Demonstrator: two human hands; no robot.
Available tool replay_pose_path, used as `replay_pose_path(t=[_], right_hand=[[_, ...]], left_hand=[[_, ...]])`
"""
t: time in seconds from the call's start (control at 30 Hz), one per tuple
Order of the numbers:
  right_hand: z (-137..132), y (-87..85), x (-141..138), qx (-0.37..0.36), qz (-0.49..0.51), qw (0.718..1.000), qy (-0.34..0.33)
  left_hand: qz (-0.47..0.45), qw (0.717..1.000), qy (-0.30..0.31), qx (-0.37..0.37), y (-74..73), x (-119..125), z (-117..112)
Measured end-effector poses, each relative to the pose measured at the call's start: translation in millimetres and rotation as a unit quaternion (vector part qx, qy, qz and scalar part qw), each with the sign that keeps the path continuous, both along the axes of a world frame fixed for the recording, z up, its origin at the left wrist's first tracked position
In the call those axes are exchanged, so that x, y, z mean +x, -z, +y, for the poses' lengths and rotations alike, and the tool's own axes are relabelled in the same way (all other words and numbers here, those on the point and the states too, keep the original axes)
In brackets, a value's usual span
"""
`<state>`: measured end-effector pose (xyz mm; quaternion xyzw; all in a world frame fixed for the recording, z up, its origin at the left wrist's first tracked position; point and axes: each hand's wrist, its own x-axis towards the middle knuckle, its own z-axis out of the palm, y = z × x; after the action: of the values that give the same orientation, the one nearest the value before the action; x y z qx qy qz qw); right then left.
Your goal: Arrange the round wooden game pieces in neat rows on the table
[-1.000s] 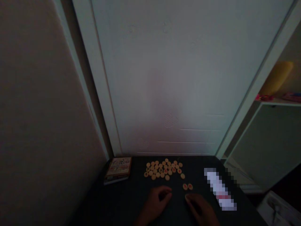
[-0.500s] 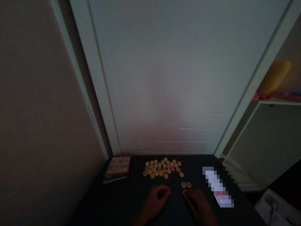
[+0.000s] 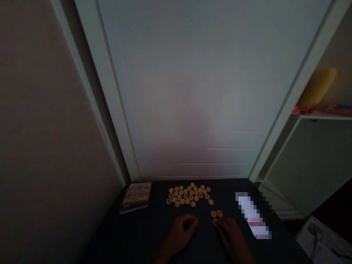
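Round wooden Chinese chess pieces [image 3: 182, 201] lie in a loose cluster on the dark table [image 3: 132, 238], a few with red or dark characters showing. Nearer to me, two pieces with red marks [image 3: 216, 213] sit side by side. Just below them, my right hand [image 3: 232, 234] has its fingertips closed on another chess piece [image 3: 215, 222], partly hidden by the fingers. To the left, my left hand [image 3: 183, 231] rests curled in front of the cluster, thumb and finger meeting in a loop. Whether anything is between those tips is too dark to see.
A thick book or flat box [image 3: 137, 196] lies at the table's left. On the right is a pale, pixelated strip [image 3: 254, 216]. A white panel with a heart pattern [image 3: 195, 138] rises behind the table. Beyond it, a shelf [image 3: 316, 115] holds a yellow object [image 3: 317, 88].
The whole view has shifted slightly. Both hands keep nearly the same pose, the right one still at the same piece, and the pieces lie as before.
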<state>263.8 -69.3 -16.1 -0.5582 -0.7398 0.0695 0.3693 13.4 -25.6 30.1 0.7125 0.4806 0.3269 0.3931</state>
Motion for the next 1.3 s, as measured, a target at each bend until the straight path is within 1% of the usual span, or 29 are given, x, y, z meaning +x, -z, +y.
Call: replay_pose_path(t=[0.23, 0.4, 0.47, 0.53, 0.6, 0.7, 0.77, 0.83, 0.93, 1.03, 1.13, 1.3], right_hand=[[-1, -3.1, 0, 0.004, 0.011, 1.0, 0.008], [-3, -8.0, -1, 0.025, 0.02, 0.999, 0.01], [-3, -8.3, -1, 0.032, 0.024, 0.999, 0.013], [-3, -7.5, 0, 0.034, 0.027, 0.999, 0.013], [-3, -6.6, 0, 0.034, 0.029, 0.999, 0.013], [-3, -7.4, 0, 0.037, 0.034, 0.999, 0.018], [-2, -9.1, -1, 0.038, 0.037, 0.998, 0.017], [-2, -10.7, -1, 0.036, 0.042, 0.998, 0.015], [0, -10.5, 0, 0.037, 0.047, 0.998, 0.012], [1, -8.2, 1, 0.041, 0.05, 0.998, 0.015], [1, -6.7, 1, 0.04, 0.058, 0.997, 0.024], [0, -10.0, 0, 0.027, 0.069, 0.997, 0.036]], left_hand=[[0.02, 1.0, -0.013, 0.014, 5.0, 1, 1], [0.022, 0.999, -0.015, 0.034, 8.4, 5, 4], [0.028, 0.998, -0.013, 0.056, 7.5, 8, 6], [0.047, 0.994, -0.005, 0.103, 4.7, 13, 11], [0.094, 0.981, 0.003, 0.17, 0.5, 21, 18], [0.198, 0.944, 0.001, 0.263, -5.4, 36, 36], [0.23, 0.931, 0.005, 0.284, -7.3, 46, 49], [0.242, 0.926, 0.008, 0.291, -7.5, 55, 60], [0.261, 0.917, 0.016, 0.302, -5.5, 64, 70], [0.277, 0.909, 0.024, 0.309, -2.4, 68, 71], [0.29, 0.905, 0.027, 0.311, 0.4, 67, 67], [0.298, 0.901, 0.039, 0.312, 3.5, 53, 51]])
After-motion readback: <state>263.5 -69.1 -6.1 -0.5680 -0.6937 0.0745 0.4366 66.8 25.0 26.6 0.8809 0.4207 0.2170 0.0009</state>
